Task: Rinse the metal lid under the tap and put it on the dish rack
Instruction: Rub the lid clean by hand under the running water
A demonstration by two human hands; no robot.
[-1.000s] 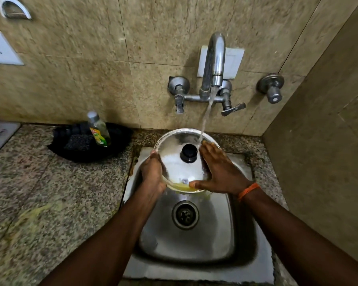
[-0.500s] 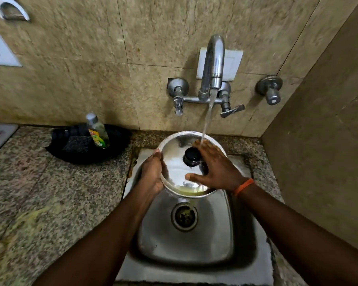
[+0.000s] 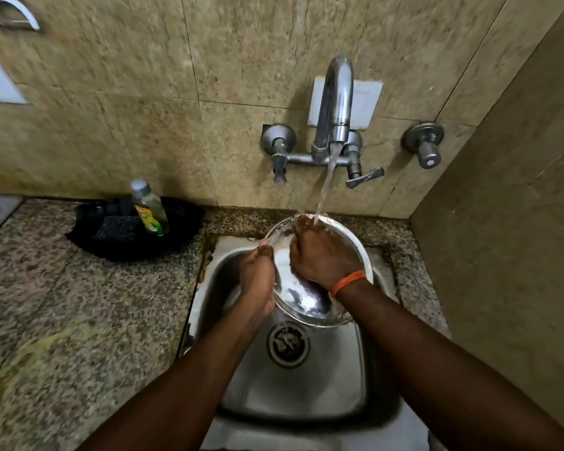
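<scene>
Rinsing is underway: the left hand (image 3: 258,278) grips the metal lid (image 3: 355,252) at its nine o'clock rim. The right hand (image 3: 323,255) rubs its face under the tap (image 3: 336,102) stream. No dish rack shows; placing remains.

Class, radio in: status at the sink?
Left hand grips lid rim. Right hand rubs it under running tap. Dish rack not in view.
</scene>
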